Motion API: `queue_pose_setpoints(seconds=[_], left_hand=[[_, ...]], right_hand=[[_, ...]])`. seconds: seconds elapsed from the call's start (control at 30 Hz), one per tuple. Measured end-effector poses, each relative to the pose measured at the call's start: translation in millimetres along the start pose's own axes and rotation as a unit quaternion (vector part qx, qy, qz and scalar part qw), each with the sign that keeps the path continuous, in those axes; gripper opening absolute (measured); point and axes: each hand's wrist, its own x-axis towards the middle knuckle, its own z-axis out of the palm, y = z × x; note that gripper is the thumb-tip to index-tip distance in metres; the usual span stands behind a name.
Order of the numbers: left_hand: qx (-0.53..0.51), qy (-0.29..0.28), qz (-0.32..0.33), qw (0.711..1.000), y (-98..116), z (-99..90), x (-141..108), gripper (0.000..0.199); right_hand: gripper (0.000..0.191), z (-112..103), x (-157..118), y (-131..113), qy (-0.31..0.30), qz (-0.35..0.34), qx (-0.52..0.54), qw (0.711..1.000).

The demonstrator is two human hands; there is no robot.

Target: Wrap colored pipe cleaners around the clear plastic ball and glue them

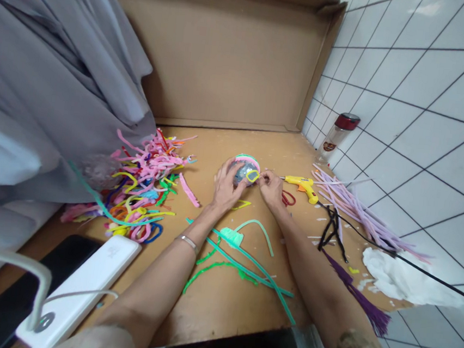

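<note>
My left hand (226, 183) is curled around a small round grey, see-through object (239, 173), its top edged with pink and green pipe cleaner. A yellow pipe-cleaner loop (252, 175) lies against its right side. Close by that loop, my right hand (270, 188) has thumb and fingers pinched together; what is between the fingertips is too small to make out. A yellow hot glue gun (302, 185) lies just right of this hand, beside red-handled scissors (289, 198). Under my wrists is a bent yellow pipe-cleaner piece (242, 204).
Heaped pipe cleaners (151, 161) lie left, lilac pipe cleaners (347, 207) right. Green strips (248, 257) cross the front. A white power bank (85, 286) with a cable, a red-lidded bottle (338, 137), white tissue (394, 274), a cardboard panel (226, 58) and a grey curtain (61, 70) surround the work.
</note>
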Motion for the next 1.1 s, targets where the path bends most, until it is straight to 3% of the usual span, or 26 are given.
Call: queue_pose_setpoints(seconds=[0.6, 1.1], left_hand=[[0.022, 0.011, -0.008, 1.000, -0.4, 0.3, 1.1, 0.044], [-0.004, 0.026, -0.017, 1.000, -4.4, 0.7, 3.2, 0.043]], right_hand=[[0.013, -0.8, -1.6, -1.6, 0.002, -0.019, -0.020, 1.000], [0.015, -4.8, -2.2, -5.7, -0.020, -0.033, 0.040, 0.998]])
